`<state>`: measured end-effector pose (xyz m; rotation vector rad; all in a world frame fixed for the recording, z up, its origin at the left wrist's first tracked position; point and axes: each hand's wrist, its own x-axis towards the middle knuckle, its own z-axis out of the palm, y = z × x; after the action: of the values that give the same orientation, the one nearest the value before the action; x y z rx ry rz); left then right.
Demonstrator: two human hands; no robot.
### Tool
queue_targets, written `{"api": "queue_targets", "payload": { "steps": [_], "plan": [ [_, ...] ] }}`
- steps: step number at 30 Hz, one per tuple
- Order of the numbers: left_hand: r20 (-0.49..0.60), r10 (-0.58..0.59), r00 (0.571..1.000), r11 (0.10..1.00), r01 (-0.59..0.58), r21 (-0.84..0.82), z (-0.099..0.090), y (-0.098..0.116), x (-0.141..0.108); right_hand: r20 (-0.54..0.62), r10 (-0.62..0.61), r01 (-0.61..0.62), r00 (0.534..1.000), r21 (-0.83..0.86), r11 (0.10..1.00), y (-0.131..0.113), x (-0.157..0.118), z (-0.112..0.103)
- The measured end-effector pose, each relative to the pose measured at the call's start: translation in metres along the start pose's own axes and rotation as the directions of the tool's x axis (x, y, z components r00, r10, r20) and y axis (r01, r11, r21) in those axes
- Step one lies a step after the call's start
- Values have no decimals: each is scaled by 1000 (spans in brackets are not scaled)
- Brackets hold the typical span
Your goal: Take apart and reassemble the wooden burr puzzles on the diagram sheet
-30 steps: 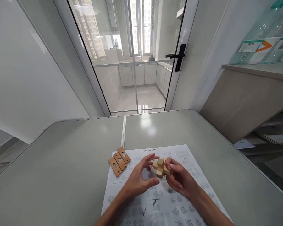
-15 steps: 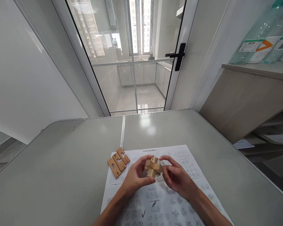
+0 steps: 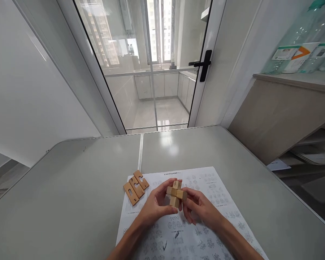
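Note:
A wooden burr puzzle [image 3: 176, 194], made of crossing light-wood bars, is held above a printed sheet [image 3: 206, 227]. My left hand [image 3: 157, 202] grips it from the left, thumb low at the front and fingers behind. From the right, my right hand [image 3: 199, 206] has its fingers on the puzzle's right bar and underside; some fingertips are hidden behind it. A figure is marked on the top bar. Left of my left hand lie three flat wooden pieces with cut-out slots and numbers [image 3: 135, 187], partly over the sheet's corner.
The sheet of small diagrams rests on a grey table [image 3: 70, 198] with a pale seam [image 3: 141, 151]. Beyond the far edge stands a glass door with a black handle [image 3: 205, 65]. Plastic bottles [image 3: 295, 50] stand on a wooden shelf [image 3: 287, 108] at the right.
My right hand has moved in lower, its fingers now against the puzzle's right side and underside. The puzzle has turned slightly in my left hand, showing its top bar's marking more plainly.

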<state>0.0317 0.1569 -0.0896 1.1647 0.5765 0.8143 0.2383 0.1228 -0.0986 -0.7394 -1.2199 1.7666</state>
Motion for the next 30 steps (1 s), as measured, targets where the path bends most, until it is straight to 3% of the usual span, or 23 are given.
{"api": "queue_targets", "payload": {
  "steps": [6,11,16,20,23,30],
  "plan": [
    [-40,25,999,992,-20,127,5,2,-2,-236,-44,23,971,-91,996,3,0,3],
    [-127,55,990,976,-26,214,7,0,-3,-234,4,-43,972,-159,986,5,0,5],
    [-230,77,970,970,-20,241,11,6,-2,-303,-137,27,943,-341,940,1,0,4],
    [-336,47,941,967,41,250,12,5,1,-392,-193,31,900,-382,924,0,0,2],
    [-326,44,944,962,48,270,12,4,1,-412,-190,22,891,-379,925,1,0,0],
    [-281,11,960,946,81,315,13,4,-1,-351,-171,39,921,-352,935,4,1,0]
  ]
}}
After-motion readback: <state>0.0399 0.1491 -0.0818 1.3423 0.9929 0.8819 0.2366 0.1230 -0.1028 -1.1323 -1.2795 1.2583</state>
